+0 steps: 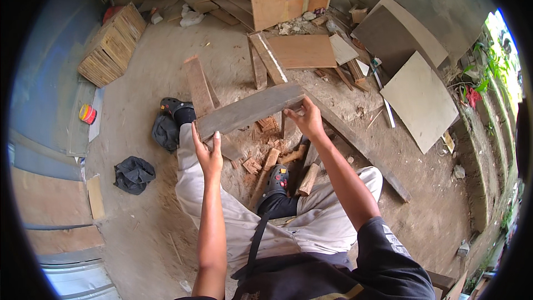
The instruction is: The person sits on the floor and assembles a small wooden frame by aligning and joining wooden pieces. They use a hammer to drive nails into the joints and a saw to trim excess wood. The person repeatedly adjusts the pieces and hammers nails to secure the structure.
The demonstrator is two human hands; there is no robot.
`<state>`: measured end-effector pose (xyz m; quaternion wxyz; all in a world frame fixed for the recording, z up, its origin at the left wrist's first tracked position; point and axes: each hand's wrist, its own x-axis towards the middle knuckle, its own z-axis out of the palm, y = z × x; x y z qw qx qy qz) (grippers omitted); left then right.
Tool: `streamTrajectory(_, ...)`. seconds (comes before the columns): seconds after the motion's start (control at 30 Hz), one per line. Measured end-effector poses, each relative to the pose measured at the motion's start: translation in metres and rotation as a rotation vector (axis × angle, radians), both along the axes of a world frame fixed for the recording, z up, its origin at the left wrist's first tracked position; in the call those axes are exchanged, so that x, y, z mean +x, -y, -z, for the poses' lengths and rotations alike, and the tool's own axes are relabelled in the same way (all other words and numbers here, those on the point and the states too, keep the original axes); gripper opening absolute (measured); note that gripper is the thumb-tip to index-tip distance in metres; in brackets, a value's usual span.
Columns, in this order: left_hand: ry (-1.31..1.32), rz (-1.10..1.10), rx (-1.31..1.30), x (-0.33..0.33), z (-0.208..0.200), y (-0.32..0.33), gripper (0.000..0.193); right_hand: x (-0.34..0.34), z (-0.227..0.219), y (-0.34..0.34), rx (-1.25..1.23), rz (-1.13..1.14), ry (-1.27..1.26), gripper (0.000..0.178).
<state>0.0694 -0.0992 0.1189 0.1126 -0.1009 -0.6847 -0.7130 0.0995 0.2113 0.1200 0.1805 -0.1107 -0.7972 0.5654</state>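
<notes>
A short, weathered grey-brown wooden board point(250, 110) is held up in front of me, its right end tilted higher than its left. My left hand point(209, 155) grips its left end from below, thumb on the near face and fingers at the end. At the other end, my right hand point(304, 118) pinches the lower right corner. Behind and beneath the board are a reddish-brown wooden piece point(198, 86) standing on the left and a long dark beam point(361, 153) slanting down to the right. Wood offcuts point(266, 169) and chips lie on the ground below it.
My clog-shod foot point(276, 180) rests among the offcuts. A black plastic bag point(134, 175) and a red-yellow tub point(87, 114) are on the left, near a slatted wooden crate point(111, 44). Plywood sheets point(419, 103) lean at the right; a wooden cabinet point(272, 0) stands at the back.
</notes>
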Motion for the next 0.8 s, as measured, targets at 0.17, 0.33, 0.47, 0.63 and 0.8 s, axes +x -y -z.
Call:
streamTrajectory(0.17,-0.038,-0.004,-0.062,0.0,0.001,0.003,0.08,0.003,-0.002,0.0,0.029,-0.005,0.002,0.052)
streamTrajectory(0.33,-0.063,0.058,-0.054,-0.002,0.005,0.009,0.088,0.001,0.001,-0.002,0.054,0.025,-0.082,0.066)
streamTrajectory(0.47,-0.066,-0.002,-0.12,-0.006,0.009,0.006,0.097,0.001,0.004,0.004,0.092,0.015,-0.002,0.075)
streamTrajectory(0.63,-0.129,-0.149,-0.294,-0.002,0.007,-0.003,0.101,-0.006,0.009,0.007,0.126,0.076,0.014,0.064)
streamTrajectory(0.8,-0.098,-0.188,-0.299,-0.001,0.005,-0.011,0.095,-0.011,0.018,0.002,0.144,0.112,0.022,0.06)
